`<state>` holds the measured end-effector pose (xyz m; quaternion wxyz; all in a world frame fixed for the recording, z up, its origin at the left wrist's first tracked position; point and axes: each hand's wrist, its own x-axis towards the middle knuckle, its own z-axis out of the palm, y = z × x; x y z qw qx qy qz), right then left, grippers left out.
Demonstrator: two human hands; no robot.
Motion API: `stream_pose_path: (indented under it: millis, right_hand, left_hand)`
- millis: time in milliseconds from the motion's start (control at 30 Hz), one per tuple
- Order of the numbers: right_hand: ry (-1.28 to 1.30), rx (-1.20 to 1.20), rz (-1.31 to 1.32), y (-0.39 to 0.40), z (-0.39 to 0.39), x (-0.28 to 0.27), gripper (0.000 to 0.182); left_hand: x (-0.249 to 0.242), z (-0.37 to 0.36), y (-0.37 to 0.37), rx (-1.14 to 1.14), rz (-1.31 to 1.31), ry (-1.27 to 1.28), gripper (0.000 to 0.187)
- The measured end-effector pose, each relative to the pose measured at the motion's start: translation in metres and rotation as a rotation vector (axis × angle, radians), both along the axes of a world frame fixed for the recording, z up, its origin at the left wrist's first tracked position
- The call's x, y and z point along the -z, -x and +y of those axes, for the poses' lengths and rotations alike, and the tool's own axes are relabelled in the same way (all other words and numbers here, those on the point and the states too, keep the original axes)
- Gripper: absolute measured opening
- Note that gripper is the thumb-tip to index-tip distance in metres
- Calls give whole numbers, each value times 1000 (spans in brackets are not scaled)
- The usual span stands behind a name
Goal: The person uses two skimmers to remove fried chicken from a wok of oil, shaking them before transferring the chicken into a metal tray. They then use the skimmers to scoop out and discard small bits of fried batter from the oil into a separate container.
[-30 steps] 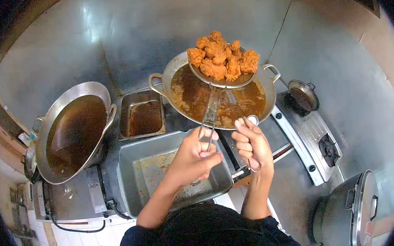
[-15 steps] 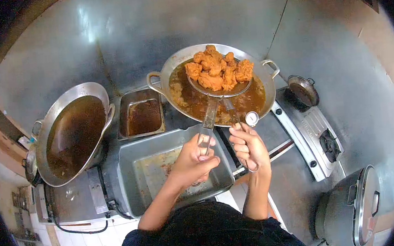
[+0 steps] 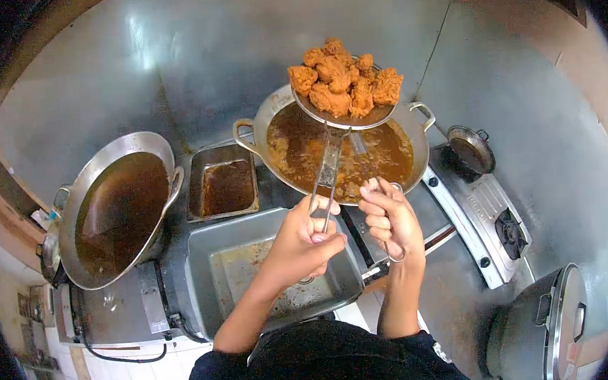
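Two hands work one load. The left hand (image 3: 301,242) is closed around the long flat metal handle of a round wire-mesh skimmer (image 3: 345,119), and the right hand (image 3: 390,219) is wrapped around a thin metal rod with a ring at its lower end (image 3: 395,254), whose upper end reaches toward the skimmer's bowl. A heap of orange-brown battered fried chicken pieces (image 3: 345,83) sits in the skimmer. Half a second ago the skimmer hung low, just over the oil; now it is lifted higher and farther back, over the far rim of the wide two-handled steel wok of brown oil (image 3: 418,145). The small round dial seen beside the right fingers earlier is now hidden behind them. Just below the hands sits a grey rectangular metal tub (image 3: 203,269). To the left are a small rectangular steel pan of dark oil (image 3: 223,185) and a second large tilted steel wok of dark oil (image 3: 116,208).
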<state>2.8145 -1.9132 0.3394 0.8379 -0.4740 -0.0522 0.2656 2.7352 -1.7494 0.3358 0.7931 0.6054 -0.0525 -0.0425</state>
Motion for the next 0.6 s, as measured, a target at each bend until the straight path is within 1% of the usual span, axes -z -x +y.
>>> stream_pose_path:
  millis: [33, 133, 300, 400, 500, 600]
  right_hand:
    - [-1, -2, 7, 1, -1, 4, 17]
    - [47, 18, 54, 6, -1, 18, 9]
    - [28, 6, 110, 11, -2, 35, 14]
    - [32, 1, 93, 11, -2, 28, 14]
    - [1, -22, 20, 7, -1, 13, 18]
    - [6, -14, -17, 0, 4, 1, 18]
  left_hand:
    - [3, 0, 2, -5, 13, -9, 34]
    - [18, -2, 6, 1, 78, 1, 34]
    - [33, -7, 12, -7, 105, 5, 35]
    - [29, -7, 12, -31, 77, 16, 35]
    - [11, -6, 10, -51, 31, -4, 34]
    - [-4, -3, 3, -40, -3, -4, 34]
